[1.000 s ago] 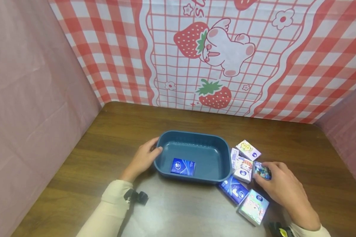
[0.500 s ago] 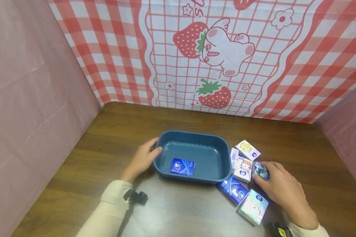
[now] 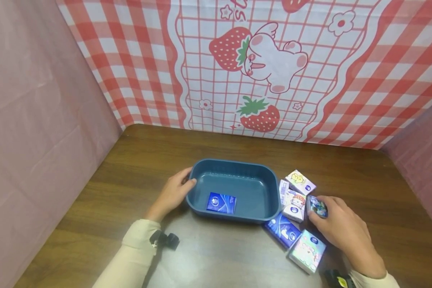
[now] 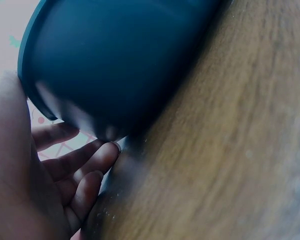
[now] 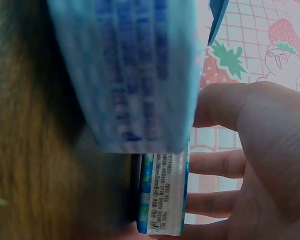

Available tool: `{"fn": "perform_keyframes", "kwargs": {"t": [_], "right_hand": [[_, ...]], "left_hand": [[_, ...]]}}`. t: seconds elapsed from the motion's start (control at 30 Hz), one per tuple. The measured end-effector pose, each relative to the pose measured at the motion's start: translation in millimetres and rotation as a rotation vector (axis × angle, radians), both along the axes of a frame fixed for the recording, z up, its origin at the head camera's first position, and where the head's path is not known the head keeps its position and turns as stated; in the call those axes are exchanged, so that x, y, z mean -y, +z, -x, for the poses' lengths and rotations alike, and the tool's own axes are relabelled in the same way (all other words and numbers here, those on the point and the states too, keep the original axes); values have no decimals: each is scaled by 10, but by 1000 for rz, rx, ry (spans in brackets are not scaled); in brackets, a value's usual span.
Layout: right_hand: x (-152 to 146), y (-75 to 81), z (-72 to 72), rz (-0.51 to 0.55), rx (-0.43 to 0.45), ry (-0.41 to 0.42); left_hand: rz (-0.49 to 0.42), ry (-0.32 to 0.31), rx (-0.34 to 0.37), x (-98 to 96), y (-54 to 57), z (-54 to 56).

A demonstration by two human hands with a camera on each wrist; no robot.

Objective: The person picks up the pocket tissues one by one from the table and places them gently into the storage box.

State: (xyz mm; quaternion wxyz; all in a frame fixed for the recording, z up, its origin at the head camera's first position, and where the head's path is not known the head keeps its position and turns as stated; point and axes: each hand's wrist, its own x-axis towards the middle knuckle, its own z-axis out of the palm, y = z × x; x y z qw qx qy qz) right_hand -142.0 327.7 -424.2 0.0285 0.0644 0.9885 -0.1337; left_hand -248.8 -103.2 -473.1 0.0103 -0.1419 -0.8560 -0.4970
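A dark teal basin (image 3: 234, 218) stands on the table, with a blue tissue pack (image 3: 221, 203) lying flat inside it. My left hand (image 3: 171, 195) holds its left end, thumb over the rim; in the left wrist view, several fingers (image 4: 97, 157) lie against the outer wall. To the right of the basin, my right hand (image 3: 345, 224) pinches a dark, colourful tissue pack (image 3: 317, 207) between thumb and fingers. In the right wrist view, that pack's printed side (image 5: 162, 200) shows partly behind a nearer pale pack (image 5: 130, 80).
Around the basin's right end lie a yellow-printed pack (image 3: 300, 182), a white pack (image 3: 294, 206), a blue pack (image 3: 283, 231) and a pastel pack (image 3: 307, 252). A red-and-white strawberry cloth (image 3: 266, 80) hangs behind the wooden table (image 3: 147, 152). Pink cloth (image 3: 39, 120) hangs at the left.
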Motion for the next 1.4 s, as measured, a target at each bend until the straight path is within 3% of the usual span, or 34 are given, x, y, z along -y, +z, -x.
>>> {"fn": "perform_keyframes", "kwargs": {"t": [0.6,1.4], "right_hand": [[11,37,15,10,40,-48],[55,82,-7,38,19,-88]], "left_hand": [[-9,-8,3,10,9,-12],[-13,-5,6,10,7,-9]]}}
